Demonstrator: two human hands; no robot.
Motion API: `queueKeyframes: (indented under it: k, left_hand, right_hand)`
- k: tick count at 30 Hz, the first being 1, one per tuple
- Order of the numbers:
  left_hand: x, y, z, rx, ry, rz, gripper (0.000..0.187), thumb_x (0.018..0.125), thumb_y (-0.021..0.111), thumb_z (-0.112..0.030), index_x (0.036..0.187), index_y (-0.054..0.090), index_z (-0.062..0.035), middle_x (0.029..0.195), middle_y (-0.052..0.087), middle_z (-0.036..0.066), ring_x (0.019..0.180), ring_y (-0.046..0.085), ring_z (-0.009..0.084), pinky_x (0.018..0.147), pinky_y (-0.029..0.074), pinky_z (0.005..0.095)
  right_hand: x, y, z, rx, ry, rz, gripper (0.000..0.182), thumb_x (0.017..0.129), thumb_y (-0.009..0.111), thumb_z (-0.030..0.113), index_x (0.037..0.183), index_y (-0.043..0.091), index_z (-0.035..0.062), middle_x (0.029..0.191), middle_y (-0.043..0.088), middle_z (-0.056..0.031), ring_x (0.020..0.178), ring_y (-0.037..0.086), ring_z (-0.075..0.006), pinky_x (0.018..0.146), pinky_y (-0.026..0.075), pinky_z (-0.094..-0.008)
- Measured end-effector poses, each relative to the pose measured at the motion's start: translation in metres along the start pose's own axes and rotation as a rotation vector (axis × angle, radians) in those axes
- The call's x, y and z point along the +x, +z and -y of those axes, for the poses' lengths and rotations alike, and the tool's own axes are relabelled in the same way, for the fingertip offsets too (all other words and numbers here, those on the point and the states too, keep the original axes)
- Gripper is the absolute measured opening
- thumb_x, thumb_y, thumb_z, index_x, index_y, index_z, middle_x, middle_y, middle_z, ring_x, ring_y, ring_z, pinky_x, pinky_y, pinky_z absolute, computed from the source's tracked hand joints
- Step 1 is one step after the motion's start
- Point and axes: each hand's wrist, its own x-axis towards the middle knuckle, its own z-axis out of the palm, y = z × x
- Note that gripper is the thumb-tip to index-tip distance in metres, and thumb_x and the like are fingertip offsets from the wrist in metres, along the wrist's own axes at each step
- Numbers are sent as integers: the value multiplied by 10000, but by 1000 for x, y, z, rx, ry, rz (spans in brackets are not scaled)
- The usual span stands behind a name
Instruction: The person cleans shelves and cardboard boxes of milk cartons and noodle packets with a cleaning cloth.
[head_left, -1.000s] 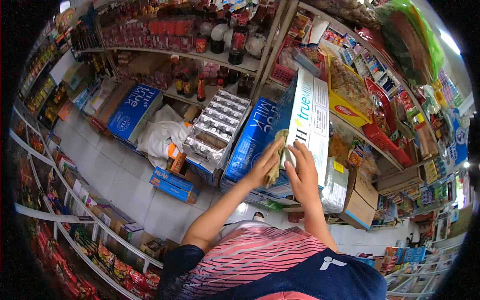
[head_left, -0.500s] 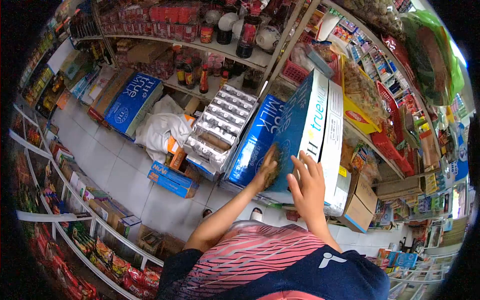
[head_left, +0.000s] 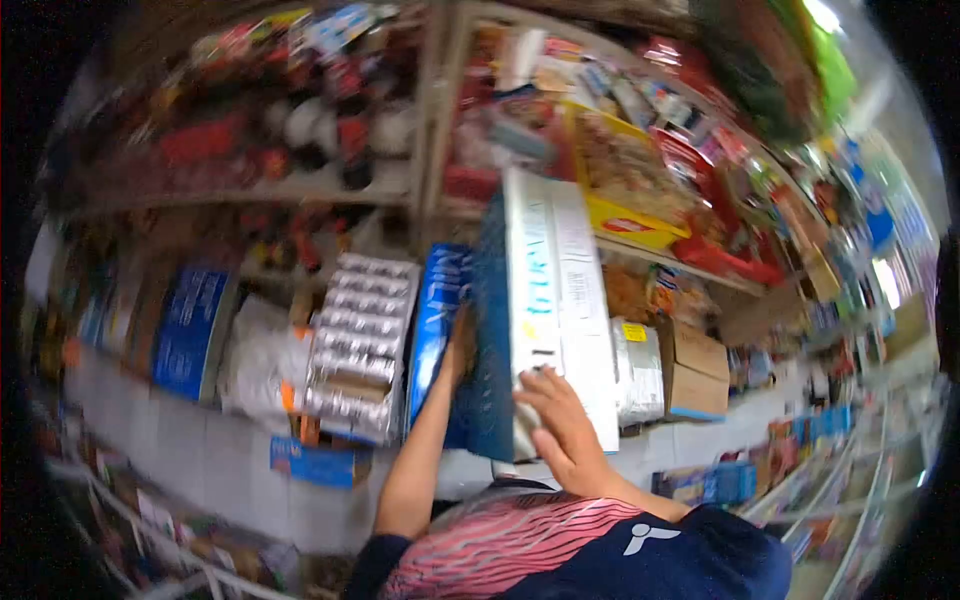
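Observation:
A large white and teal milk carton box stands tilted in front of me, its lettered side facing up and right. My right hand lies on its near edge with the fingers somewhat spread. On the box's left side is my left hand, partly in shadow, its fingertips hidden between this box and a blue milk box. Left of that blue box sits a tray of silver-topped packs with a gap in its rows.
Farther left are a white plastic bag, another blue box and a small blue box on the floor. A brown carton stands at right. Loaded shelves run behind, with a yellow bin.
The view has swung right, and the scene is blurred. The white and teal box now stands more upright and apart from the wrapped pack on its right. Both hands remain at it.

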Motion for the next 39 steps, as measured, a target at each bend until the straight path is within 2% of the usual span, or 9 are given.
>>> queueKeyframes:
  k: [6, 9, 17, 18, 19, 20, 24, 33, 39]
  left_hand:
    - [75, 44, -73, -62, 253, 86, 491, 921, 271, -227, 1357, 122, -57, 1414, 132, 90, 1282, 181, 222, 1057, 141, 335]
    - [120, 59, -106, -10, 285, 72, 528, 871, 438, -186, 1331, 209, -67, 1322, 298, 151, 1137, 414, 223, 929, 387, 334]
    - [162, -21, -4, -288, 183, -25, 375, 883, 405, -184, 1203, 425, 9, 1161, 490, 133, 1065, 473, 186, 934, 349, 304]
    - [157, -24, -1, -189, -134, -202, 362, 900, 353, -205, 1170, 461, 11, 1166, 497, 136, 1063, 476, 193, 940, 343, 307]
    - [149, -65, 31, 576, 63, -156, 464, 910, 303, -374, 1091, 505, 2, 1056, 543, 126, 942, 524, 235, 866, 393, 326]
    - [143, -100, 81, 1129, 241, -112, 326, 873, 334, -131, 1116, 477, 32, 1129, 498, 207, 1024, 495, 306, 858, 397, 358]
    - [111, -68, -10, 1294, 217, 163, 267, 802, 409, -103, 1042, 488, -19, 1020, 514, 229, 955, 488, 385, 798, 410, 418]
    - [162, -106, 40, 1308, 119, -223, 260, 836, 397, -151, 990, 531, 10, 1038, 520, 234, 979, 484, 362, 838, 386, 424]
    - [86, -52, -21, 1360, 164, 1, 259, 719, 501, -127, 967, 543, -63, 954, 563, 189, 865, 541, 346, 710, 443, 420]
  right_hand:
    - [-9, -11, -11, 274, 50, -139, 262, 851, 441, 143, 1066, 515, 13, 1180, 472, -139, 1208, 320, -318, 998, 234, -404]
    - [-11, -10, -13, 348, 56, -200, 240, 857, 434, 139, 1036, 521, 4, 1109, 519, -127, 1170, 374, -312, 989, 254, -402]
    - [-11, -14, -14, 319, 35, -106, 223, 858, 434, 162, 981, 536, 7, 1008, 542, -112, 1082, 452, -280, 990, 249, -425]
    - [-11, -15, -14, 306, 46, -77, 226, 855, 435, 167, 981, 538, 9, 1001, 542, -111, 1074, 458, -278, 992, 245, -429]
    - [-10, -13, -12, 329, 87, -110, 226, 846, 441, 170, 967, 552, 15, 977, 557, -112, 1060, 470, -280, 996, 233, -451]
    - [-8, -13, -12, 308, 64, -93, 226, 839, 444, 168, 959, 558, 14, 968, 566, -111, 1055, 475, -285, 999, 223, -462]
    - [-3, -13, -8, 263, 75, -38, 234, 802, 467, 158, 942, 575, 4, 944, 594, -106, 1023, 501, -302, 1006, 192, -480]
    - [-5, -16, -13, 360, 136, -60, 218, 783, 474, 154, 870, 596, -5, 872, 615, -112, 982, 531, -284, 1007, 184, -480]
    - [0, -6, -6, 118, 71, -65, 136, 714, 562, 105, 826, 606, 40, 818, 584, -93, 878, 543, -267, 985, 222, -480]
